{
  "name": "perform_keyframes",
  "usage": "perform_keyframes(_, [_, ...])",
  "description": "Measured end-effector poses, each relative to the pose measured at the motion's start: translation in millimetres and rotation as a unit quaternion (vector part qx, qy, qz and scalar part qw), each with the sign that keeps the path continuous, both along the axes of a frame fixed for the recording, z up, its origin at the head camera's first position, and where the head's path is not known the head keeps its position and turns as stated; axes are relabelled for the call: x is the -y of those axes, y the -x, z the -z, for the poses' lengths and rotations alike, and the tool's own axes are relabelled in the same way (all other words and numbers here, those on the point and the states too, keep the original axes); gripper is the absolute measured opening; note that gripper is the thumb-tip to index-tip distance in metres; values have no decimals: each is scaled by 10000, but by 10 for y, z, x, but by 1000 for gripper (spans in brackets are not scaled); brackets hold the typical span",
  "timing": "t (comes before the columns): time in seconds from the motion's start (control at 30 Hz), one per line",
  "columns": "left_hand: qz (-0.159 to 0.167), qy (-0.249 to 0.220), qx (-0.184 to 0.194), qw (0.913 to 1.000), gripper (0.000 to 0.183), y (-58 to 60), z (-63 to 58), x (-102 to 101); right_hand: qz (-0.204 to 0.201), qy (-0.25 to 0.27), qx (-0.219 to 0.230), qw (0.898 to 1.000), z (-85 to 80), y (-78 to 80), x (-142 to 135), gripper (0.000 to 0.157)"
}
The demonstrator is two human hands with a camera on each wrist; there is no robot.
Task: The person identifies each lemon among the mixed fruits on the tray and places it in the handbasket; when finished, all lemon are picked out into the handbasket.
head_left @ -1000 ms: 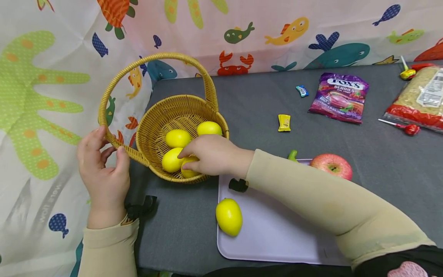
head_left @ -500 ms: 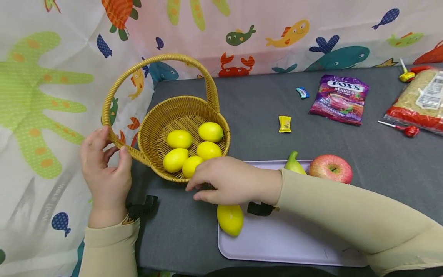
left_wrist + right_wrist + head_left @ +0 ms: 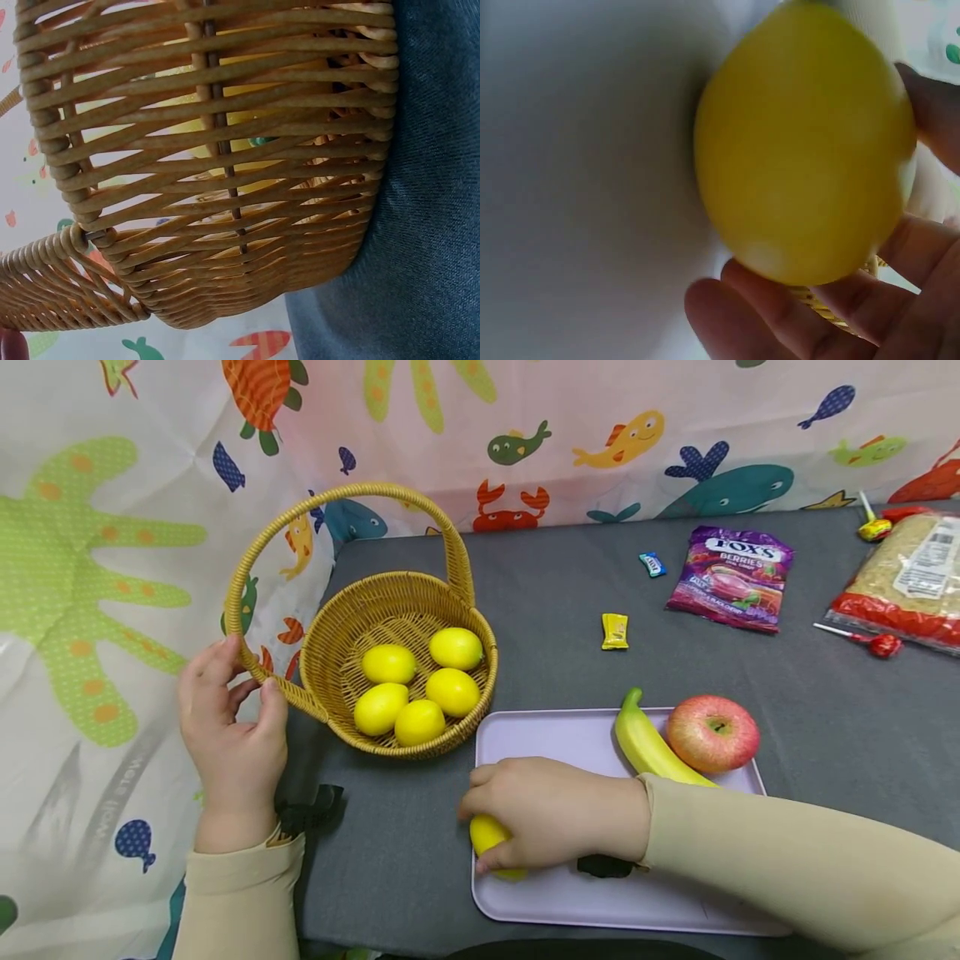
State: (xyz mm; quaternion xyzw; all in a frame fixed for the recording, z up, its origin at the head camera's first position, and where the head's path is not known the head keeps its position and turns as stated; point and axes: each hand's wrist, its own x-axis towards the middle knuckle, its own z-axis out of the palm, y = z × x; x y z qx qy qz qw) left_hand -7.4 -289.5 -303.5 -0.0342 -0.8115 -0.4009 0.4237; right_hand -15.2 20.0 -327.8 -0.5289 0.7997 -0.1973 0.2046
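My left hand [image 3: 236, 743] holds the lower left end of the handle on a yellow wicker basket [image 3: 322, 635], between thumb and fingers. Several lemons [image 3: 452, 692] lie in the basket. Over the left part of a lilac tray [image 3: 555, 902], my right hand [image 3: 555, 814] has its thumb and fingers around a larger lemon [image 3: 489, 835], mostly hidden from above. The right wrist view shows this smooth lemon [image 3: 806, 150] close up, its side next to the pale tray surface. In the left wrist view, the woven basket side [image 3: 225, 172] fills most of the picture.
A banana [image 3: 651, 747] and a red apple [image 3: 712, 733] lie on the tray's right part. Farther back are a yellow wrapped candy [image 3: 615, 632], a blue one [image 3: 652, 564], a purple candy bag [image 3: 731, 578], lollipops [image 3: 885, 645] and a red-and-clear bag [image 3: 903, 577].
My right hand has let go of a lemon in the basket, drawn back toward the tray and taken hold of the lemon there. My left hand keeps holding the handle.
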Motion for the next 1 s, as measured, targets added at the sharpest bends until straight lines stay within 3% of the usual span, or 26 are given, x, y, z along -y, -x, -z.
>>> perform_keyframes(0.3, [-58, -65, 25, 10000, 50, -19, -11, -10, 145, 114, 604, 9980, 59, -34, -44, 44])
perform_keyframes(0.43, [-48, -86, 32, 9999, 50, -18, -17, -15, 153, 250, 512, 9983, -84, 40, -37, 43])
perform_keyframes(0.63, [-28, -90, 29, 10000, 51, -6, -18, -12, 467, 720, 53, 9963, -523, 324, 24, 44])
perform_keyframes(0.73, [-32, -88, 1, 10000, 51, 0, -14, -11, 684, 990, -69, 9927, -659, 519, 102, 45])
perform_keyframes(1.0, [-13, -102, 12, 9999, 51, 13, 14, 20, 1104, 1221, -501, 9851, -656, 894, 399, 47])
